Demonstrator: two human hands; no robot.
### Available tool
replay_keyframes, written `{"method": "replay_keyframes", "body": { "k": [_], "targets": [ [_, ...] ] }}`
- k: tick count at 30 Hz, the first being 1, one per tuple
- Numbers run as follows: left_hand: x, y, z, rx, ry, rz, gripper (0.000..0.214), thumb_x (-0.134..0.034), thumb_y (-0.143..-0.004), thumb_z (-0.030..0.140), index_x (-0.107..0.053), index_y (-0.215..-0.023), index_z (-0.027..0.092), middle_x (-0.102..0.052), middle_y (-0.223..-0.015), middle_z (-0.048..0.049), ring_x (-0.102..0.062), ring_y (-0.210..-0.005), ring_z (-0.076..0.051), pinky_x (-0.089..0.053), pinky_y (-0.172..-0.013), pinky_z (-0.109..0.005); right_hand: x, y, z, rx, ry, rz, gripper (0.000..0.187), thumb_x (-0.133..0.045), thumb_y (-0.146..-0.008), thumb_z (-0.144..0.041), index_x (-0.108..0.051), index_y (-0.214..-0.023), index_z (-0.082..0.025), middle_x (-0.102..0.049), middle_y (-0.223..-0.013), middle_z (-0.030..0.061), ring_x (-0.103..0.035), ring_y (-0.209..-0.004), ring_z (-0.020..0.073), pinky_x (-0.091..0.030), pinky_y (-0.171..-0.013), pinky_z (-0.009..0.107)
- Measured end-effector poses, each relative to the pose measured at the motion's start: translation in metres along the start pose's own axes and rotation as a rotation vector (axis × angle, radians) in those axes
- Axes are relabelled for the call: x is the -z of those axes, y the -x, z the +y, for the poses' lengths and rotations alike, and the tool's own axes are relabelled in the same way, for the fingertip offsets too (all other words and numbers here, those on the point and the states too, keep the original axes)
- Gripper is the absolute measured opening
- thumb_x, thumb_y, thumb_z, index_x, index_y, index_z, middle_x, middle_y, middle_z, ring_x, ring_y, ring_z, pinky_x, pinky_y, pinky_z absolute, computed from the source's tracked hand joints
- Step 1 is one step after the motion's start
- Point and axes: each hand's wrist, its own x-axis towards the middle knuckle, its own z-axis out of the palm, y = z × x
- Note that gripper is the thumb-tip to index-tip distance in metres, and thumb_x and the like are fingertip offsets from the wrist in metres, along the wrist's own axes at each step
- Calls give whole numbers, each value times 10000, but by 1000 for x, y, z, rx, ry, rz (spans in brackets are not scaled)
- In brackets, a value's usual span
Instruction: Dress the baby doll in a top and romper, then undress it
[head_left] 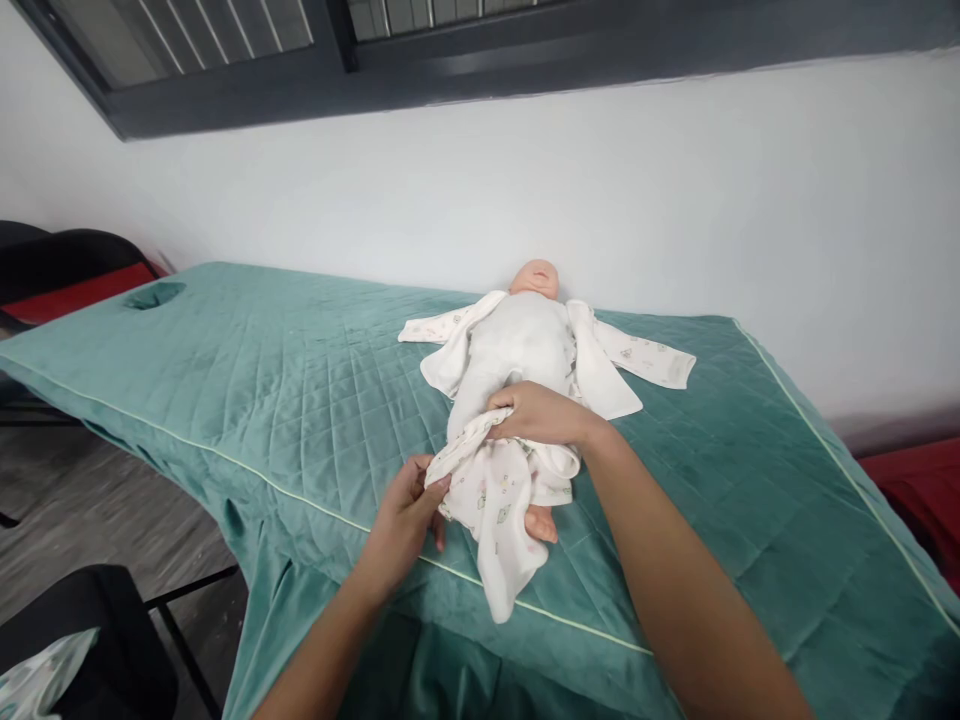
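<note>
Being clamped at its gathered edge by the left hand [411, 505] and right hand [534, 412], the white printed cloth garment [496, 492] is being bunched over the lower legs of the white-bodied baby doll [521, 335], lying feet-nearest on the green quilted bed [300, 360]. The right hand, nearer the doll's torso, is being angled leftward, the left forward.

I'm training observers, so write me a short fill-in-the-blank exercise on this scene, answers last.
1. The doll lies on its ____.
2. The top beneath it is ____ at the front.
3. Of the left hand and right hand, both on the cloth, the ____ is nearer the doll's head.
4. The wall is ____.

Answers: back; open; right; white.
</note>
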Motion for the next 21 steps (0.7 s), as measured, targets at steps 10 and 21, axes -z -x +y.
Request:
{"method": "replay_keyframes", "body": {
  "k": [10,21],
  "targets": [
    [22,-60,9,-197,-94,36,324,-704,-827,478,-613,-937,187,-604,-787,25,-517,-701,-122,-403,-659,-228,2,3,-3,0,-58,40,333,-643,-844,-519,-704,-851,-191,-727,-908,26,-631,-847,212,-416,-707,277],
    [16,-124,16,-442,-581,88,217,-585,-891,356,-649,-1046,217,-707,-964,-40,-618,-849,-210,-435,-799,-307,1,-2,3,-38,-23,220,310,-532,-946,-432,-703,-1043,-192,-723,-1145,86,-645,-1058,262,-442,-944,362]
  ]
}}
